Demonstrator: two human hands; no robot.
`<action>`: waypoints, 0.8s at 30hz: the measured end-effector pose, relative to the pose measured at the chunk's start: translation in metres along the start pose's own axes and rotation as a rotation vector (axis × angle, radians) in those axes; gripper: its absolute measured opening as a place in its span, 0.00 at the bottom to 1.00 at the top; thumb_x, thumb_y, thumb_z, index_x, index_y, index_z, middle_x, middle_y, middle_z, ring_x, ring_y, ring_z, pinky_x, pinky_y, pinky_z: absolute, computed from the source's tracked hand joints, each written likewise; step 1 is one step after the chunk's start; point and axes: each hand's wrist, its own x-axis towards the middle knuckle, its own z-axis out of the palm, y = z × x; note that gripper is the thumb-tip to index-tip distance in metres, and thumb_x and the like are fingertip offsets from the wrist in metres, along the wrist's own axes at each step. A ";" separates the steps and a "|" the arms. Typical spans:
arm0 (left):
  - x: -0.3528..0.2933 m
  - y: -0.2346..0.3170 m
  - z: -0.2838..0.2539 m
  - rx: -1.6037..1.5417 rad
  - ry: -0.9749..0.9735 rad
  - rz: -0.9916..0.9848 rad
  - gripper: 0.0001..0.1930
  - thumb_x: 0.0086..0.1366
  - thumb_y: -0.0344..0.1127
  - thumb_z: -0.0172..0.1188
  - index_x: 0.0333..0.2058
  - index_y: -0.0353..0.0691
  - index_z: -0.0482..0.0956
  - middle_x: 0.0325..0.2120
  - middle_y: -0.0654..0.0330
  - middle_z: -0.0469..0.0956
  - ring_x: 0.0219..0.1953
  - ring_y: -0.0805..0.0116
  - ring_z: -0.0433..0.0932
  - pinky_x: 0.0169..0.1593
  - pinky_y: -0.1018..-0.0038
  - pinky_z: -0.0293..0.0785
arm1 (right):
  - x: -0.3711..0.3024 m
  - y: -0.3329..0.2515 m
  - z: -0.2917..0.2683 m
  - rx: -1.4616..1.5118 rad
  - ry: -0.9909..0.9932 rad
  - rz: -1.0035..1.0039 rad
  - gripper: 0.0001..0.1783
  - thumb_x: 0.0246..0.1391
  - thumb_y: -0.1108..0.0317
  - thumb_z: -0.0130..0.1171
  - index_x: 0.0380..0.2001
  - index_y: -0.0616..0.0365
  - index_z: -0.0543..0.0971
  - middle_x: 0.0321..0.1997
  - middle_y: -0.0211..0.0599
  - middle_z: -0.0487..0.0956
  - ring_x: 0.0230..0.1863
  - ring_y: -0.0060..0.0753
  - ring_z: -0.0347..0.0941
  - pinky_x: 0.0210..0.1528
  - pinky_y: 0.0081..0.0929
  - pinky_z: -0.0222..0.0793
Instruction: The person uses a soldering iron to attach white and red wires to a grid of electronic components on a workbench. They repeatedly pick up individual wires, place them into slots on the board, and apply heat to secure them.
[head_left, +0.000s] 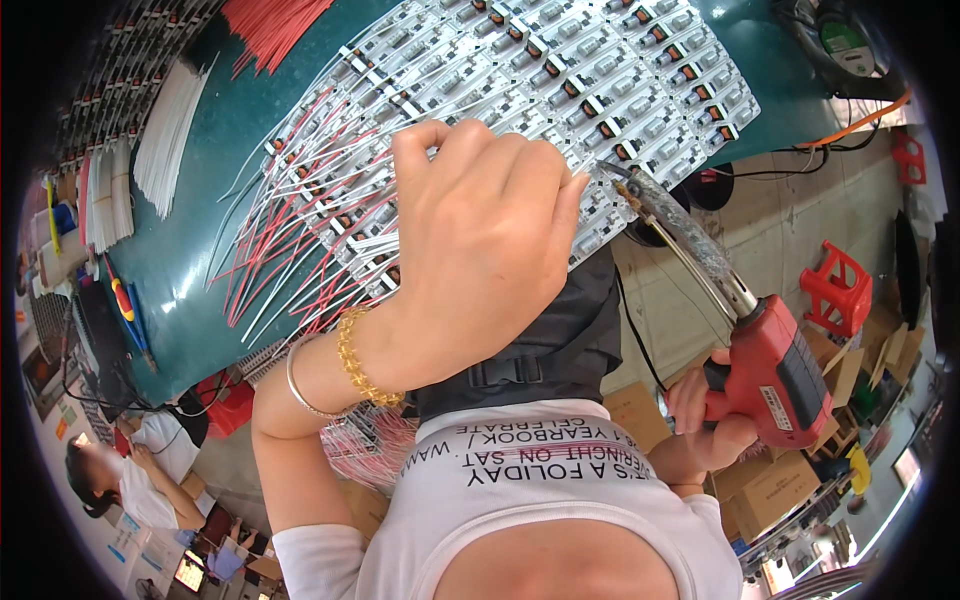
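Note:
A large panel of small white circuit boards [560, 90] lies on the green table mat, in rows bearing black-and-orange components. Red and white wires [290, 225] fan out from its left part. Over the panel's middle is my left hand [485, 215], back of the hand up and fingers curled closed; whatever its fingertips pinch is hidden beneath them. My right hand [700, 405] grips the handle of a red and black soldering gun [775, 375]. The gun's long metal barrel points up and left, with its tip close above the panel, just right of my left fingers.
Bundles of red wires [270, 30] and white wires [170, 140] lie on the green mat [190, 290]. More boards [130, 60] are at far left, above a hand tool with red-yellow handles [126, 305]. A red stool [838, 290] and cardboard boxes [770, 495] stand right; another person [150, 465] sits lower left.

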 end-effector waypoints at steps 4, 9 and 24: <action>0.001 -0.001 0.001 0.016 0.012 0.017 0.08 0.51 0.26 0.67 0.21 0.43 0.75 0.16 0.66 0.70 0.23 0.66 0.68 0.39 0.68 0.58 | 0.001 0.000 0.000 -0.074 0.001 -0.006 0.46 0.50 0.31 0.54 0.48 0.69 0.65 0.10 0.24 0.65 0.10 0.21 0.60 0.16 0.19 0.58; 0.001 0.001 0.001 0.042 0.002 0.035 0.08 0.51 0.27 0.67 0.21 0.43 0.75 0.15 0.67 0.69 0.23 0.66 0.68 0.39 0.68 0.58 | -0.001 0.000 0.001 -0.168 0.030 -0.026 0.43 0.50 0.31 0.53 0.44 0.67 0.66 0.09 0.25 0.65 0.09 0.21 0.59 0.15 0.20 0.57; -0.001 -0.001 0.003 0.090 -0.003 0.082 0.09 0.50 0.26 0.67 0.22 0.42 0.74 0.16 0.67 0.69 0.23 0.67 0.68 0.40 0.68 0.59 | 0.001 -0.004 0.004 -0.229 0.005 -0.070 0.48 0.53 0.33 0.52 0.52 0.74 0.65 0.09 0.24 0.65 0.09 0.18 0.59 0.15 0.18 0.57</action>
